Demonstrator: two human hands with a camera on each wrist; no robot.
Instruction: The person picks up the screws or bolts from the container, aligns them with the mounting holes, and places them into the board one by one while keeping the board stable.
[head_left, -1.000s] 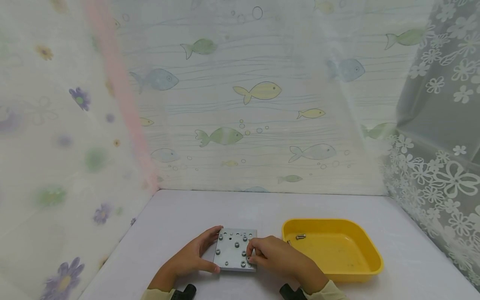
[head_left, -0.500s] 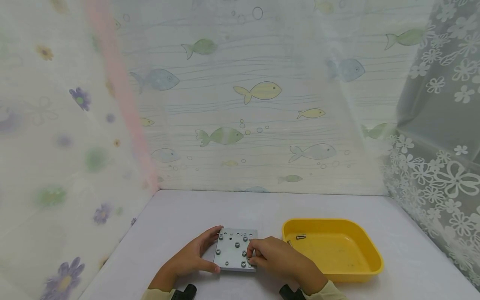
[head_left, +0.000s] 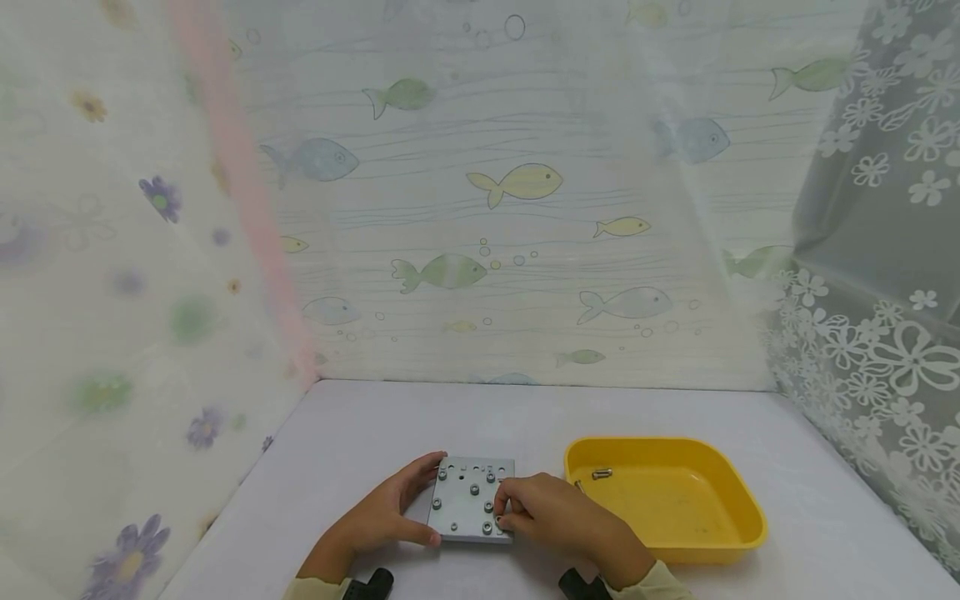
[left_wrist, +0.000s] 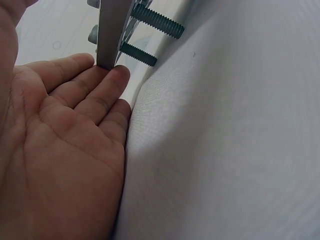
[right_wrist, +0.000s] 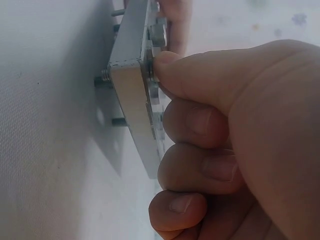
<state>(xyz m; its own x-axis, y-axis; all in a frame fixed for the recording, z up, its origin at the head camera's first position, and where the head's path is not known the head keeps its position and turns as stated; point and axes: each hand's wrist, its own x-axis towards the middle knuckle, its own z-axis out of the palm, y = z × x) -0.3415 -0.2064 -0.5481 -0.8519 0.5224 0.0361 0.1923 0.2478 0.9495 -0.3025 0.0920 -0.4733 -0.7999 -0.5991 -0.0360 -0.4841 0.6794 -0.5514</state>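
A square silver metal plate point(head_left: 463, 514) with several screw heads and small holes sits near the table's front. My left hand point(head_left: 390, 508) holds its left side, thumb at the near corner and fingers at the far one. Threaded screw shanks point(left_wrist: 159, 21) stick out beneath the plate in the left wrist view. My right hand point(head_left: 562, 512) pinches a screw point(right_wrist: 151, 69) at the plate's near right corner between thumb and index finger. The other right fingers are curled, and the fingertips hide most of that screw.
Right of the plate stands a yellow tray point(head_left: 705, 553), close behind my right forearm. Inside it lies a screw point(head_left: 602, 473), with part of another point(head_left: 578, 485) at its left wall. Patterned curtains point(head_left: 525, 275) enclose the white table point(head_left: 420, 412).
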